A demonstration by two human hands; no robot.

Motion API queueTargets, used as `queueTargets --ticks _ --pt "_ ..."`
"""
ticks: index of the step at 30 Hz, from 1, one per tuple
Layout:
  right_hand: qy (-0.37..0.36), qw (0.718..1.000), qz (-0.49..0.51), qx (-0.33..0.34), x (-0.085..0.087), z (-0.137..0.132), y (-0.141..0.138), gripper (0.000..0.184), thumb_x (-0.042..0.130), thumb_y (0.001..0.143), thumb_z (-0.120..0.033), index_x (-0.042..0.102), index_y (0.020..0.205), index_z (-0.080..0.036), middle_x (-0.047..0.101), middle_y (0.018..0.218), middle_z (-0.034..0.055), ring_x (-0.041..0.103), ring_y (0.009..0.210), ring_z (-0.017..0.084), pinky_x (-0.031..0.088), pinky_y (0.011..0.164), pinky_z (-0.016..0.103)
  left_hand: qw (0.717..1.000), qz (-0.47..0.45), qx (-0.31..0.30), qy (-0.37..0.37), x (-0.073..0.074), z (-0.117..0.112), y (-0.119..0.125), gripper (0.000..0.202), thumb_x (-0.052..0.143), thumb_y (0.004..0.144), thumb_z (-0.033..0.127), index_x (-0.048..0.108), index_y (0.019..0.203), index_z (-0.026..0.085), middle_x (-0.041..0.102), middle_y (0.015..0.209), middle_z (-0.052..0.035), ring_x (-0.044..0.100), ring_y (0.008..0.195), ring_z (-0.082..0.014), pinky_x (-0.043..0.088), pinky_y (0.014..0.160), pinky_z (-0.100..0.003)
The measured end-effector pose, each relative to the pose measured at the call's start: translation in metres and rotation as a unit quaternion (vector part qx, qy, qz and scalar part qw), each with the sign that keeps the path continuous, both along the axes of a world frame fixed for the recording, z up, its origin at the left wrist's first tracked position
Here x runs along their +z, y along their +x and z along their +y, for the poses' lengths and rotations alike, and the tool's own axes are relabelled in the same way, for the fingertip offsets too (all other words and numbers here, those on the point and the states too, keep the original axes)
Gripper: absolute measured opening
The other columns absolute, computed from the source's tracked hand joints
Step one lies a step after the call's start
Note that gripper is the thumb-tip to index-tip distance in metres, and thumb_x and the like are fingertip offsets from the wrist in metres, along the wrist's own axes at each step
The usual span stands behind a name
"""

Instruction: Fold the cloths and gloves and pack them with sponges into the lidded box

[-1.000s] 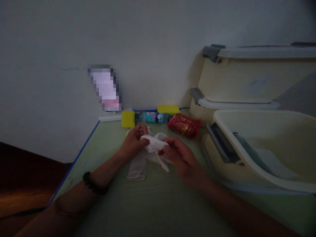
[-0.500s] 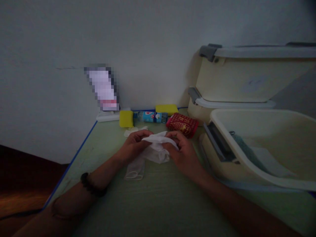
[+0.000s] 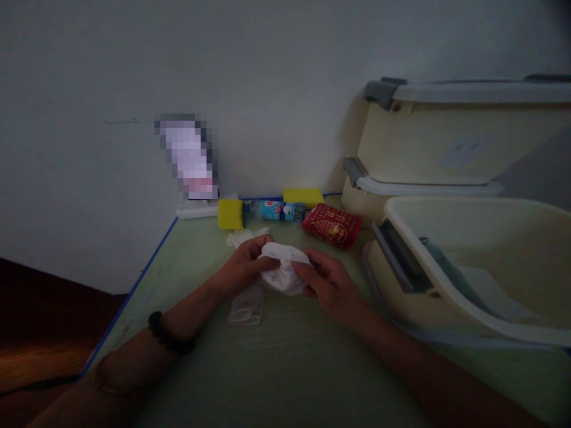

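Between my two hands is a bunched white cloth (image 3: pixel 285 274), lifted a little over the table and gathered into a rounded bundle. My left hand (image 3: pixel 250 261) pinches its left side, thumb on the near face. My right hand (image 3: pixel 329 279) grips the right side, with thumb and fingers closed on the fabric. Under and behind the bundle lies a thin, whitish, glove-like piece (image 3: pixel 246 308). Its open, see-through end points toward me, and its middle is hidden by the cloth and my left hand.
Along the wall lie a yellow sponge (image 3: pixel 231 214), a plastic bottle (image 3: pixel 276 210), another yellow sponge (image 3: pixel 304 197) and a red packet (image 3: pixel 332 226). A phone (image 3: pixel 190 157) leans on a white stand at the back left. An open cream bin (image 3: pixel 392 324) on the right holds greenish cloth.
The white cloth has been drawn in from a loose, hanging shape to a tighter, rounder bundle. Both hands stay on it, with my right thumb now pressing on its near face.
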State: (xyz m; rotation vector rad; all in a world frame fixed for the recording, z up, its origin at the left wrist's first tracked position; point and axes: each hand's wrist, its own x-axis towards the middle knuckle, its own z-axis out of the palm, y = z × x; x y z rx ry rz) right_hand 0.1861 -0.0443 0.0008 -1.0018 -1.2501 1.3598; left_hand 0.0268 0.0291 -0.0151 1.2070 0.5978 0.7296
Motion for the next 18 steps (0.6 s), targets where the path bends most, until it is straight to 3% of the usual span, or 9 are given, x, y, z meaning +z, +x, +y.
queueTargets --ticks 5,9,14,18 --pt "-0.015 1.000 -0.001 0.002 0.0023 -0.0007 0.0004 0.016 0.061 0.070 -0.029 0.053 0.078 -0.018 0.050 0.066 -0.0041 0.043 0.055 0.007 0.033 0.048 0.019 1.000 0.021 0.010 0.017 0.0004 -0.0007 0.0010 0.024 0.065 0.065 0.024 0.042 0.064 0.017 0.043 0.057 0.0056 0.038 0.048 -0.0061 0.026 0.045 -0.018" --pt "-0.010 0.997 -0.051 -0.051 0.0008 0.0013 -0.0017 0.015 0.060 0.070 -0.025 0.048 0.077 -0.019 0.049 0.065 -0.0044 0.043 0.054 0.008 0.034 0.047 0.019 1.000 0.020 0.016 0.002 0.0045 -0.0044 0.0017 0.028 0.065 0.063 0.025 0.039 0.057 0.016 0.039 0.051 0.0063 0.033 0.044 -0.0049 0.023 0.042 -0.018" --pt "0.002 0.991 -0.049 -0.121 -0.0011 0.0017 -0.0034 0.015 0.055 0.072 -0.021 0.040 0.074 -0.021 0.043 0.064 -0.0056 0.040 0.050 0.007 0.031 0.043 0.019 0.999 0.033 -0.008 0.019 0.0089 -0.0090 0.0023 0.023 0.068 0.059 0.023 0.046 0.057 0.015 0.043 0.051 0.0055 0.036 0.045 -0.0055 0.025 0.042 -0.019" --pt "0.024 0.994 -0.037 -0.103 -0.0025 0.0000 -0.0038 0.014 0.053 0.074 -0.019 0.039 0.074 -0.021 0.041 0.065 -0.0061 0.037 0.050 0.006 0.030 0.043 0.018 0.995 0.056 0.045 0.064 0.0062 -0.0069 0.0032 0.029 0.067 0.062 0.020 0.039 0.055 0.016 0.039 0.049 0.0077 0.032 0.045 -0.0044 0.023 0.042 -0.017"
